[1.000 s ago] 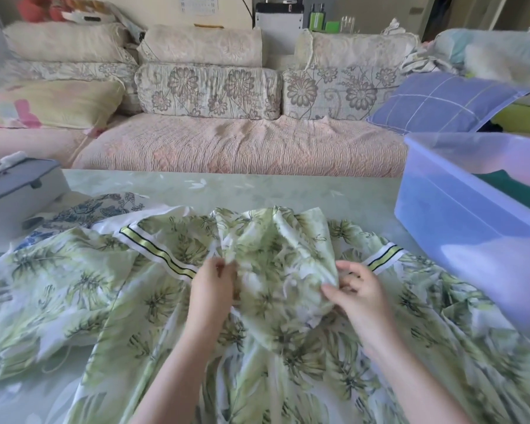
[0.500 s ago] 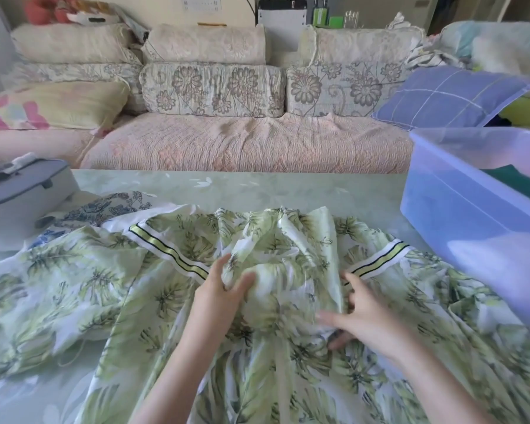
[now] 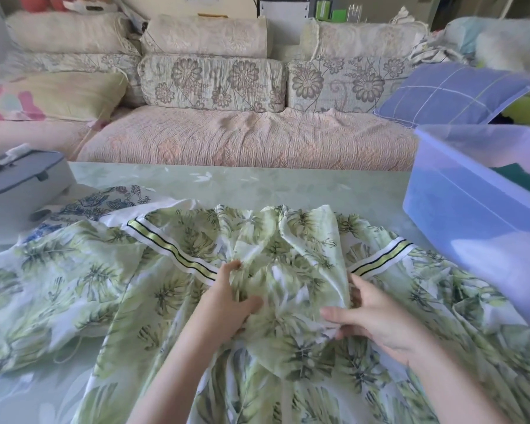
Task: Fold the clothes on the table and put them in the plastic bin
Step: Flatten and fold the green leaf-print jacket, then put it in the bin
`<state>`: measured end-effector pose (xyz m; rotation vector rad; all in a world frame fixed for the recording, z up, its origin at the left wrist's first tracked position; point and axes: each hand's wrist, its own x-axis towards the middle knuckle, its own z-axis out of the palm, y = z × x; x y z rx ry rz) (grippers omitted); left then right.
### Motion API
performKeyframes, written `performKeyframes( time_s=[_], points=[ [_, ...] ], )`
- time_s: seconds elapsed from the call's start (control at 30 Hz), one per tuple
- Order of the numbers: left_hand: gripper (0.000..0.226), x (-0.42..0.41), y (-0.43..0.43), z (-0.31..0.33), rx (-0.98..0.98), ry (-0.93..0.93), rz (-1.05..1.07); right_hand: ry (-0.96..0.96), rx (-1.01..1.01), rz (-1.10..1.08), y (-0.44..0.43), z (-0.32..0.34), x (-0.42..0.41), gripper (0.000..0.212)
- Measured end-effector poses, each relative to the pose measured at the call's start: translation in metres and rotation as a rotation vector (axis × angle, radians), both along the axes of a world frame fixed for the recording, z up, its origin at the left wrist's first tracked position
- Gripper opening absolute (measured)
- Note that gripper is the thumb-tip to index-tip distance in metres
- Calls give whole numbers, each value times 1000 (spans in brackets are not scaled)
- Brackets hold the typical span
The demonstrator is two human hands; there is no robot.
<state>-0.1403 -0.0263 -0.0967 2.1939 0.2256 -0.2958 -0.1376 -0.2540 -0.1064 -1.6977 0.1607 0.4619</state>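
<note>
Head view, leaf-print garment: it is lying spread across the near half of the table, its long run going left to right, with a bunched, raised fold sitting in the middle between the two hands.
Head view, striped band: it is running diagonally down towards the left hand, and a matching piece is showing on the far side of the right hand.
Head view, left hand: it is gripping the left side of the bunch, with fingers curled into the cloth and the thumb pressing from below.
Head view, right hand: it is pinching the right edge of the raised fold, with the thumb lying on the near side and the fingers tucking behind the cloth.
Head view, plastic bin: it is standing at the right of the table, beyond and to the right of the right hand, with its near wall just beside the garment's right end. A dark green cloth is showing inside.
Head view, nearer hand: the right hand is working closer to the bin, so a later transfer would probably be going rightward and away from the person.
Head view, progress: the garment is looking unfolded for the most part, so the folding seems to be only beginning.
Head view, surroundings: a blue-print cloth is peeking out past the garment's far left edge, beside a grey case, and a sofa is filling the background.
</note>
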Motion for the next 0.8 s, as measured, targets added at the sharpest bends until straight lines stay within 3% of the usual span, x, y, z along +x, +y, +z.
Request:
performKeyframes(
  time_s=[0.1, 0.23, 0.37, 0.43, 0.53, 0.6, 0.63, 0.73, 0.8],
  points=[
    [84, -6, 0, -7, 289, -36, 2, -99, -303, 4, 5, -2, -5, 104],
    [85, -10, -3, -7, 501, -110, 10, -149, -416, 40, 6, -3, -9, 103],
    [61, -3, -8, -9, 598, -593, -35, -423, -754, 2, 7, 4, -10, 96],
    [50, 5, -16, -12, 592, -663, -222, -577, -838, 105, 10, 4, -8, 87],
    [61, 12, -21, -31, 734, -425, -424, -518, -896, 362, 15, -8, -8, 69],
    [65, 15, -16, -38, 768, -178, -412, -405, -974, 485, 14, -20, -9, 69],
    [66, 18, -14, -38, 732, -146, -379, -375, -1001, 517, 13, -24, -8, 71],
    [61, 27, -11, -23, 504, -341, -170, -383, -811, 355, 14, -16, -3, 70],
    [47, 39, -4, -8, 460, -536, 20, -542, -698, 121, 12, -8, 17, 64]
  ],
)
